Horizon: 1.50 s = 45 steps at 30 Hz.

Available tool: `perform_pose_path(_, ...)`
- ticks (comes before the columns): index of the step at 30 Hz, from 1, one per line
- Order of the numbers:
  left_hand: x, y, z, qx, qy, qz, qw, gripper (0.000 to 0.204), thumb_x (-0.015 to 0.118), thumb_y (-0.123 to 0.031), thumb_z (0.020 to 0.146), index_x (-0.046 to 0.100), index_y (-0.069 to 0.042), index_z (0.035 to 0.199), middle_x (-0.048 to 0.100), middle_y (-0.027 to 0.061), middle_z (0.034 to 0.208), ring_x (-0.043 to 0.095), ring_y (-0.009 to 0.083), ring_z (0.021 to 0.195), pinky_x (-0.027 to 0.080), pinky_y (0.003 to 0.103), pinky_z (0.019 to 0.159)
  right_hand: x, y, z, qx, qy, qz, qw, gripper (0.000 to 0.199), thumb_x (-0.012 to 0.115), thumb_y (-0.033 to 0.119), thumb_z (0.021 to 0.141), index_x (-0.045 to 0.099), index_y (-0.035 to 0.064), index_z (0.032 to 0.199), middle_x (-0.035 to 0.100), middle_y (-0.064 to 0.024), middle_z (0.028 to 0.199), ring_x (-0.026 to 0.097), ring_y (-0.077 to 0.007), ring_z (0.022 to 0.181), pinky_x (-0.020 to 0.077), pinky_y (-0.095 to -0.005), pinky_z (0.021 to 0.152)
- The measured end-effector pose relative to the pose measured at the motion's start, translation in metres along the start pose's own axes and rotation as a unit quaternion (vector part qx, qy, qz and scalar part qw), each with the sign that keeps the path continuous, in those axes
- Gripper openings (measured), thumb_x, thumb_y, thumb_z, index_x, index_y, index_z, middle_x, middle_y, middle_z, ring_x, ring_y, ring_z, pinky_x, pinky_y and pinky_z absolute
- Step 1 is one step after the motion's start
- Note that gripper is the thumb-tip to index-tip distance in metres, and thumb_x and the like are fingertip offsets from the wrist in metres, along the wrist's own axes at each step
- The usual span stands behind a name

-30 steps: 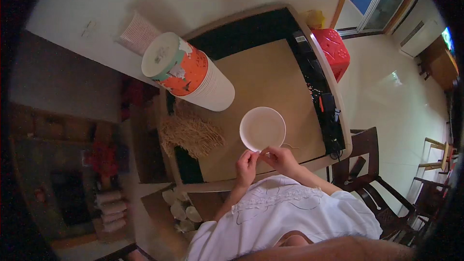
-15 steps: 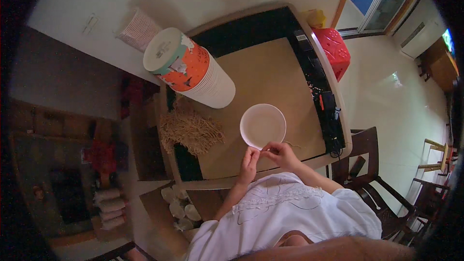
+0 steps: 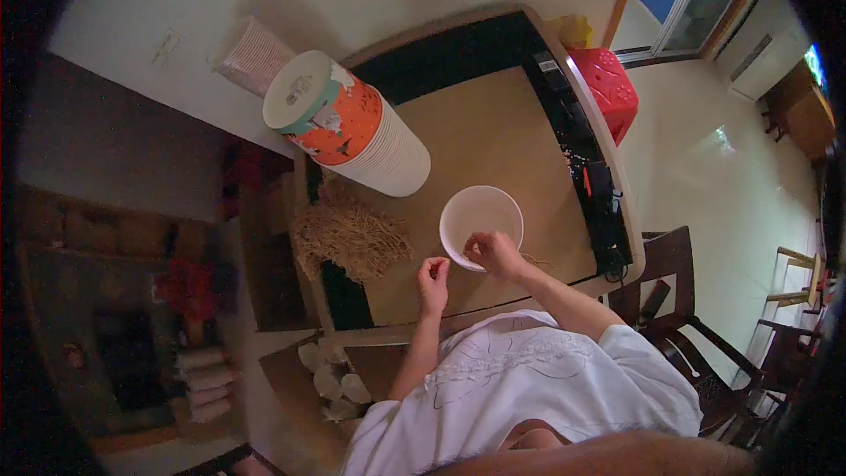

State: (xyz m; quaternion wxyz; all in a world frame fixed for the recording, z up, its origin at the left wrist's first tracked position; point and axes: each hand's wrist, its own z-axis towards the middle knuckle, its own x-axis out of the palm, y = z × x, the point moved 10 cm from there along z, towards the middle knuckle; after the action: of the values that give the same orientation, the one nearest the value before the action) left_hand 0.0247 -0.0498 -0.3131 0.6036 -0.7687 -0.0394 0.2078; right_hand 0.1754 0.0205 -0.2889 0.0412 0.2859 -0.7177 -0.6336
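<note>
A round white paper tub (image 3: 460, 211) stands with its mouth up near the front of the table. My right hand (image 3: 495, 255) reaches over its near rim, fingers curled together at the inside. Whether something small is between them I cannot make out. Just left of the tub, apart from it, my left hand (image 3: 433, 286) is raised with thumb and fingertips pressed together; what they hold, if anything, is too small to see. A pile of tan twine pieces (image 3: 352, 238) lies to the left. One short twine strand (image 3: 538, 261) lies right of the tub.
A tall stack of nested paper tubs (image 3: 379, 145), the end one orange and green, stands at the back left. Behind it is another stack of cups (image 3: 253, 57). Dark items and cables (image 3: 603, 189) line the right edge. A red stool (image 3: 604, 92) stands beyond.
My hands have parted from the tub's near rim. The right has moved up over the tub's opening, the left slightly back and to the left. The tub has barely shifted.
</note>
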Motion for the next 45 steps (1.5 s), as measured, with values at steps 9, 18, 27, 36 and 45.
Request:
perform_pose_path(9,-0.007,0.015,0.014,0.095,-0.023,0.14,0.985,0.012,0.062,-0.006,0.071,0.057,-0.003,0.082,0.054,0.0065,0.071,0.053,0.0159,0.063,0.043,0.027,0.058,0.021,-0.025,0.021,-0.042,-0.03,-0.093,0.994,0.015,0.064,0.02,0.065,0.062,0.0093,0.074,0.059,-0.0099,0.064,0.058,-0.0238,0.059,0.0457,-0.0338,0.054)
perform_pose_path(18,0.0,0.011,0.014,0.107,-0.016,0.166,0.98,0.015,0.062,-0.003,0.07,0.058,-0.003,0.084,0.054,0.0063,0.075,0.053,0.0166,0.064,0.044,0.028,0.059,0.024,-0.031,0.023,-0.034,-0.044,-0.09,0.994,0.016,0.064,0.022,0.065,0.062,0.0091,0.073,0.058,-0.0101,0.062,0.057,-0.0252,0.057,0.0446,-0.0347,0.053)
perform_pose_path(27,0.008,0.011,0.016,0.08,0.003,0.148,0.986,0.018,0.062,-0.001,0.068,0.057,-0.002,0.085,0.054,0.0069,0.075,0.053,0.0169,0.065,0.044,0.029,0.06,0.02,-0.047,0.025,-0.018,-0.051,-0.052,0.997,0.016,0.063,0.021,0.067,0.062,0.0074,0.076,0.059,-0.0106,0.065,0.058,-0.0238,0.059,0.0449,-0.0328,0.056)
perform_pose_path(36,-0.008,-0.006,0.01,0.084,-0.058,0.037,0.994,0.01,0.06,-0.007,0.075,0.059,-0.002,0.084,0.058,0.004,0.079,0.054,0.0116,0.067,0.043,0.025,0.06,0.021,-0.033,0.021,0.017,-0.019,-0.041,0.999,0.015,0.064,0.017,0.068,0.062,0.0057,0.078,0.058,-0.0094,0.064,0.055,-0.0158,0.057,0.0445,-0.0287,0.056)
perform_pose_path(45,0.024,0.002,-0.001,-0.171,0.164,-0.149,0.96,0.024,0.043,-0.028,0.088,0.057,-0.01,0.079,0.053,-0.0032,0.063,0.047,0.006,0.051,0.036,0.02,0.045,0.025,0.014,0.008,-0.056,0.048,0.082,0.994,0.009,0.059,0.011,0.077,0.059,0.0032,0.081,0.055,-0.0009,0.062,0.045,-0.0042,0.057,0.0395,-0.022,0.052)
